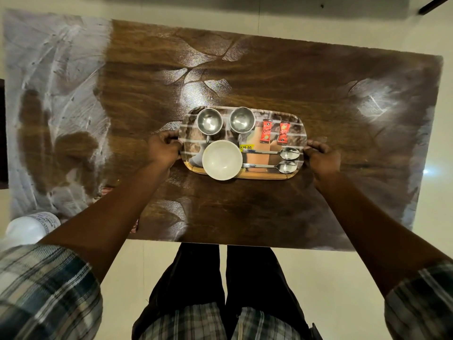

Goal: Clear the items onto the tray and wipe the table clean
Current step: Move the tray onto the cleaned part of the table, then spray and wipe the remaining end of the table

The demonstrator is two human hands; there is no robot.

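Wood-grain table [269,212] fills the view, its dark brown top smeared with whitish streaks that lie thickest at the left and right ends. Near its middle sits a rounded rectangular tray [259,158] printed with a brick-and-stripe picture and carrying a yellow price sticker [246,147]; whether it rests on the table or is held just above it cannot be told. On the tray's near left part stands a white bowl [221,160], with two steel cups, one [209,120] beside the other [242,119], along the far edge. Two steel spoons, the farther [289,153] and the nearer [286,166], lie parallel to the right of the bowl, bowls pointing right. Two red sachets [266,130] [283,133] lie beyond them. The left hand [163,149] grips the tray's left end, fingers [169,138] curled round the rim; the right hand [321,158] grips the right end likewise, fingers [312,144] wrapped on the edge. A white plastic bottle [27,229] shows at the table's near left corner.
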